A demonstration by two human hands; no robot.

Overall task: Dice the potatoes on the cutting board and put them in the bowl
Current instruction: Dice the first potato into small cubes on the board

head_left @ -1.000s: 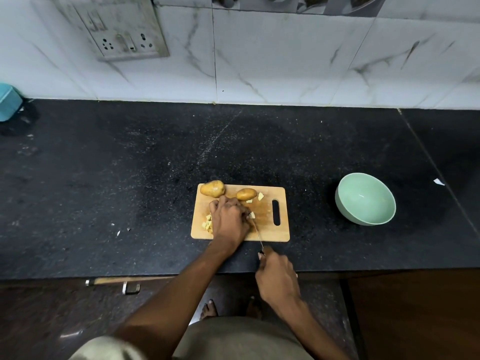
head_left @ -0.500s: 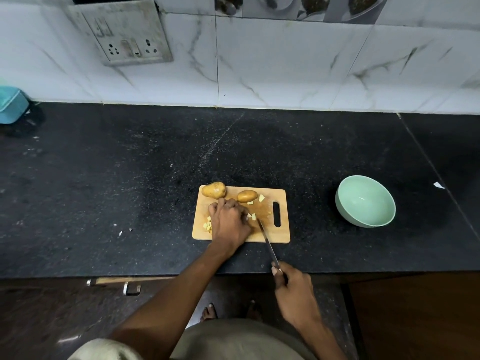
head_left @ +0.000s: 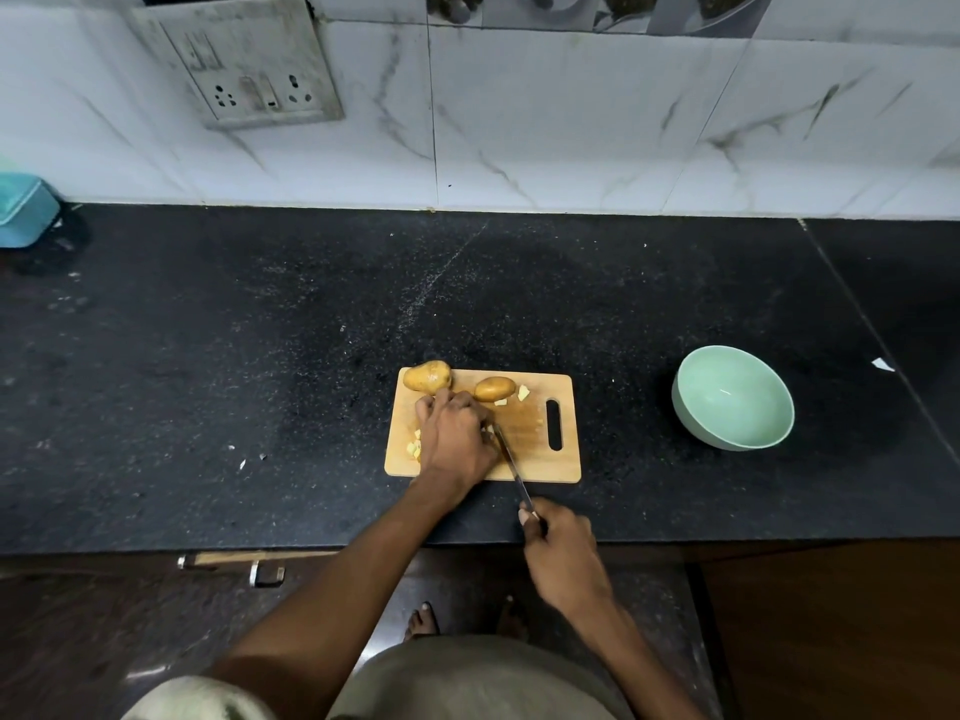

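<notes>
Our left hand point(head_left: 457, 441) lies palm down on the cutting board point(head_left: 540, 459), fingers curled over whatever we are cutting; the piece itself is hidden under the hand, so we cannot tell its shape or how firmly we grip it. Our right hand point(head_left: 563, 556) hangs just off the near edge of the counter point(head_left: 260, 381), fingers wrapped round the handle of the knife point(head_left: 511, 467). The blade runs up and to the left across the board's near edge, its tip right beside our left fingers.

Small pale potato dice point(head_left: 414, 445) lie on the board just left of the left hand, and a few more dice point(head_left: 522, 393) sit near the far edge. Two whole potatoes rest along that far edge: the larger potato point(head_left: 427, 376) at the far left corner, the smaller potato point(head_left: 494, 388) just to its right. The board's handle slot faces right.

Well apart to the right, the pale green bowl point(head_left: 691, 407) stands on the black counter, tilted toward us, with no dice visible in it. At the far left edge we see a teal container point(head_left: 23, 215), and a socket plate point(head_left: 239, 65) on the tiled wall
</notes>
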